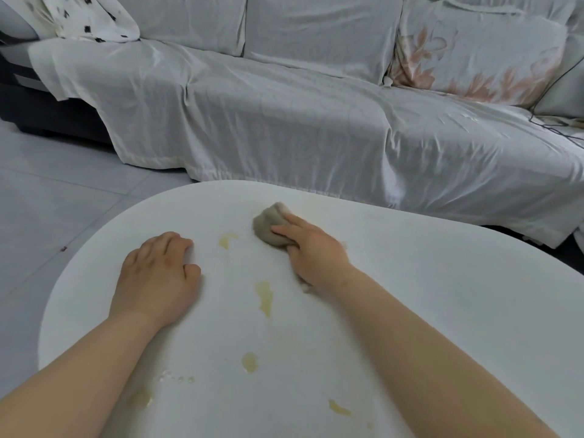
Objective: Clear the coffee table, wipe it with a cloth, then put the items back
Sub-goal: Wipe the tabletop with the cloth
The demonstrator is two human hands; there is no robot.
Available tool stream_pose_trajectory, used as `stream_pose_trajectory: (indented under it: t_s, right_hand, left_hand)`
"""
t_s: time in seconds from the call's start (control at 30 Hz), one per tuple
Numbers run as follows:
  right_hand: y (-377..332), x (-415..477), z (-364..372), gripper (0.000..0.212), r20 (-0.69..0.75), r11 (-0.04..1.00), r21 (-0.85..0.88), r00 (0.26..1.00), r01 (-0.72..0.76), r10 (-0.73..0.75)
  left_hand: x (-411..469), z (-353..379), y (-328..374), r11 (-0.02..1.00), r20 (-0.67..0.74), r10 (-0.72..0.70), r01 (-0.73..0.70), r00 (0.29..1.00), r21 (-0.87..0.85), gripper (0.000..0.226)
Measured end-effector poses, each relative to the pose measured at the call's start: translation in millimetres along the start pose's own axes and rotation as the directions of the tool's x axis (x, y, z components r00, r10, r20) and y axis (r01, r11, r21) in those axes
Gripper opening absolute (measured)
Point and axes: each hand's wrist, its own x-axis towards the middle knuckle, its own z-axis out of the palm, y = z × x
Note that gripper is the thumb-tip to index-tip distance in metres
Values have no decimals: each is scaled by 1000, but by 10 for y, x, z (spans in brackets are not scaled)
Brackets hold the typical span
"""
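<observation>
A white oval coffee table (442, 311) fills the lower part of the head view. Yellowish spill marks (264, 298) lie on it in several spots. My right hand (311, 248) presses a crumpled grey-brown cloth (268, 224) flat on the tabletop near the far edge. My left hand (158, 276) rests palm down on the table to the left, fingers curled under, with nothing in it. One stain (227, 240) sits between the two hands.
A sofa (316, 115) draped in a white sheet runs along the far side of the table. A flower-print cushion (474, 58) leans at its right. Grey tiled floor (57, 200) lies to the left. A thin black cable (550, 86) crosses the sofa's right end.
</observation>
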Motion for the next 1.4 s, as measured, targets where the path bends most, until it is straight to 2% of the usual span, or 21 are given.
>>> stream_pose_trajectory:
  t_s: [0.07,0.13,0.2,0.3,0.4,0.47,0.57,0.73,0.8,0.9,1.0,1.07,1.1,1.2,1.27,1.3,1.4]
  right_hand:
    - [262,-151,-193,49,-65,988,-16,986,-155,154]
    - [451,-294,-360,49,-149,938,-24,929,-346,339]
    - [452,-353,-391,50,-178,905,-55,896,-422,407]
    - [119,-403,-225,53,-159,944,-9,932,-330,325]
    - [-343,-609,78,52,-59,996,63,997,-55,58]
    - [-491,-800,132,51,21,995,87,998,58,-60]
    - [-270,-993,-101,51,35,997,71,999,23,-25]
    - [16,-1278,-327,52,-150,963,13,952,-270,269]
    - [-179,-1339,-207,56,-175,975,30,959,-220,222]
    - [-621,-1490,29,62,-95,998,55,995,21,-16]
    - [-787,-1667,79,51,-59,986,51,986,160,-157]
    - [-637,-1685,-69,52,69,984,86,985,155,-161]
    - [-507,-1696,-159,52,87,988,84,986,133,-140]
    - [-131,-1742,-383,53,-52,995,12,994,-97,97]
    - [-72,-1774,-393,52,-157,981,-26,970,-192,185]
    - [-110,-1781,-351,54,-168,979,-31,967,-202,194]
    - [-410,-1818,-135,63,-146,997,-34,988,-65,59]
  left_hand:
    - [13,5,2,1000,-5,0,0,1000,-9,38]
    - [4,6,-1,1000,1,-3,3,1000,-5,38]
    - [-6,-5,3,1000,0,-9,9,1000,-3,38]
    - [-12,-25,14,1000,8,-23,23,1000,-9,38]
    - [-8,-40,20,999,29,-33,34,999,-19,39]
    - [-30,-65,30,999,38,-36,37,999,-23,39]
    - [-78,-88,27,999,48,-39,40,998,-23,41]
    - [-127,-108,35,999,49,-31,32,998,-22,41]
    - [-145,-109,40,999,51,-28,29,998,-24,41]
    - [-137,-112,42,999,48,-35,37,998,-32,41]
    - [-113,-116,43,998,35,-38,40,999,-39,40]
    - [-110,-115,39,998,27,-41,42,999,-49,39]
    - [-107,-113,35,998,28,-43,45,999,-54,39]
    - [-104,-116,33,997,35,-39,42,999,-63,38]
    - [-107,-121,32,998,44,-33,35,999,-49,39]
    - [-110,-123,27,999,53,-27,30,998,-43,39]
    - [-108,-145,-11,998,121,-2,9,993,-61,42]
